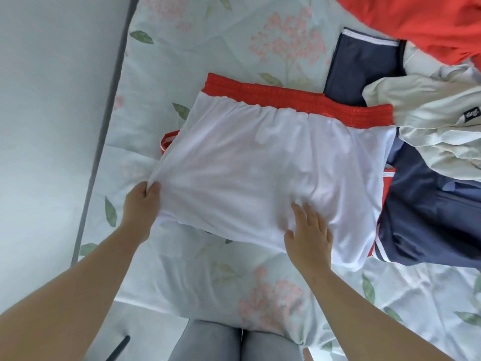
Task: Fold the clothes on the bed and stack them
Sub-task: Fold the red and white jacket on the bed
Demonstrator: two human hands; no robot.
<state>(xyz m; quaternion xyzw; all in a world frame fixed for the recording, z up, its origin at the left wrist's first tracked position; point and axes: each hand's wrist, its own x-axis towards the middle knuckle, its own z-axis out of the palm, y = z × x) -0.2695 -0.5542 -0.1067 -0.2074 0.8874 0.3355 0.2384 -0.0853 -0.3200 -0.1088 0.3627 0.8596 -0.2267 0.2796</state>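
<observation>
In the head view, the white shorts [260, 157] with a red waistband are lying spread on the floral bed [208, 35], just beside a navy garment [361, 71], a cream garment [429, 121] and an orange-red garment [416, 19]. The left hand [141, 204] is pinching the shorts' left edge with curled fingers [152, 190], while the right hand [308, 230] is pressing flat on the fabric, fingers spread.

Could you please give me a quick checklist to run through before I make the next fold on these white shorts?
1. Left hand pinches the white shorts' left edge: ok.
2. Right hand lies flat on the shorts: ok.
3. Fabric smooth: not ok, creases fan from the pinched edge.
4. Right side free: not ok, cream garment and navy garment crowd it.
5. Bare bed sheet on the left: ok.
6. Lower layers aligned: cannot tell, hidden.
</observation>
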